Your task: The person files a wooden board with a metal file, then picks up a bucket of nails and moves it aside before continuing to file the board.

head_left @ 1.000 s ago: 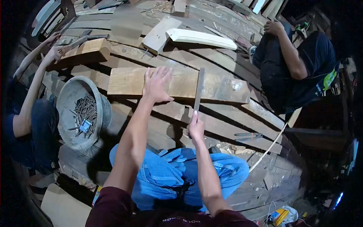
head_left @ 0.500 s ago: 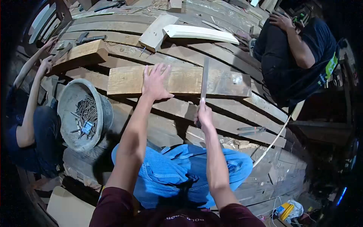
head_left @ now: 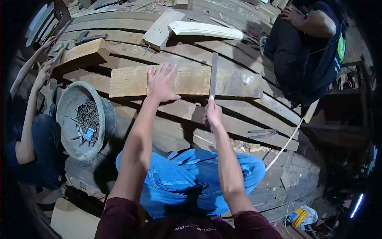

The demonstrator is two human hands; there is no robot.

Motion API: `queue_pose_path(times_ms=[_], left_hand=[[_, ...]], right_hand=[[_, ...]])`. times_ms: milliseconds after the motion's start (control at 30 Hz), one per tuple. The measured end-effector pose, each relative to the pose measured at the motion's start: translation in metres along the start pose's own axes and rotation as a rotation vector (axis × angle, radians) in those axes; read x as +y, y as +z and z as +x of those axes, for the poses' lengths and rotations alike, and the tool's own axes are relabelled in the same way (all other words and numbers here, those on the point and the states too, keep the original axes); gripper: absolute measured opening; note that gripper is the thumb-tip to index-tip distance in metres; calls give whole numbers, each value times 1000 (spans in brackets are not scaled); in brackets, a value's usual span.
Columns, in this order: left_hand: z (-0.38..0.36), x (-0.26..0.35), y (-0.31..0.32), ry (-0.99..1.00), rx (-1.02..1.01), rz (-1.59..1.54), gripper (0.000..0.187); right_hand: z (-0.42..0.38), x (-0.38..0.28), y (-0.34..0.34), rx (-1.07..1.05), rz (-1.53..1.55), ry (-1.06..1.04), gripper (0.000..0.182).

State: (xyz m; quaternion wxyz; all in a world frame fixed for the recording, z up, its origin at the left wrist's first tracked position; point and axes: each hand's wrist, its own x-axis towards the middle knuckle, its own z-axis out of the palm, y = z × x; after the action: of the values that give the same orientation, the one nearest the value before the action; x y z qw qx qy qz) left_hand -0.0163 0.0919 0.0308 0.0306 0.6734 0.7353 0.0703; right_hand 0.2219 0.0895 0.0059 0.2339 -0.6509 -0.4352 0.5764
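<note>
A thick wooden block [head_left: 191, 81] lies crosswise in front of me, pale at its left part and darker at its right. My left hand [head_left: 161, 83] rests flat on its top with fingers spread. In my right hand [head_left: 213, 114] is the handle of a long, flat metal file [head_left: 213, 75]. The file's blade lies across the block's top and points away from me, just right of the pale part. My right fingers are wrapped round the handle, which they mostly hide.
A bucket [head_left: 106, 115] of nails stands at left. Pliers [head_left: 262, 133] lie on the slatted boards at right. Beyond the block are a hammer [head_left: 90, 38] and a white wood piece [head_left: 207, 30]. One person works on another block [head_left: 81, 55] at left; another sits at right.
The file and my right hand have slid slightly forward across the block. My left hand stays in place. The whole view has shifted a little, and the person at right has moved their arm.
</note>
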Motion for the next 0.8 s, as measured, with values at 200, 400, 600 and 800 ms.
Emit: queue_pose_path(times_ms=[200, 400, 600, 800], left_hand=[[-2, 5, -6, -24, -16, -9, 118], [-2, 1, -1, 16, 52, -27, 124], [-1, -1, 1, 31, 89, -53, 126], [-3, 4, -13, -4, -21, -46, 119]], right_hand=[[-35, 56, 5, 32, -92, -48, 59], [-43, 35, 3, 0, -86, 43, 58], [-22, -2, 5, -4, -45, 78, 63], [11, 49, 8, -82, -18, -77, 59]])
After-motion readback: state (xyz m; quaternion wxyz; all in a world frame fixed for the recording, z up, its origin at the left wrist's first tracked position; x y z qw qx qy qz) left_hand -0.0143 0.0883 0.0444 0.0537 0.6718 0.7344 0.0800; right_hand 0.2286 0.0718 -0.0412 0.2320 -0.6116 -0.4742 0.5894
